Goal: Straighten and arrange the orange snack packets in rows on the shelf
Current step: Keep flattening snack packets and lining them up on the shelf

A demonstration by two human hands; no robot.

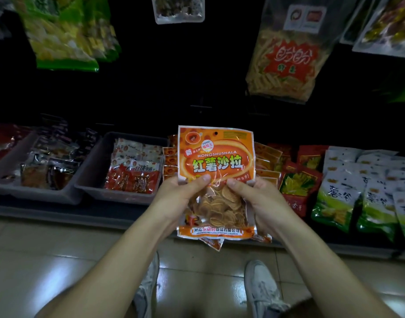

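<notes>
I hold an orange snack packet (215,157) upright in front of the shelf, its printed face toward me. My left hand (181,196) grips its left edge with the thumb on the front. My right hand (259,198) grips the right edge the same way. More orange packet corners (214,243) poke out beneath it, so I seem to hold a small stack. Behind it, further orange packets lie on the shelf at the left (170,159) and at the right (267,161), partly hidden by the held packet.
Two grey bins (89,184) with red and dark snack packs stand to the left on the shelf (59,212). Red packets (300,180) and white-green bags (357,191) lie to the right. Bags hang above (282,56). Tiled floor and my shoes (263,290) are below.
</notes>
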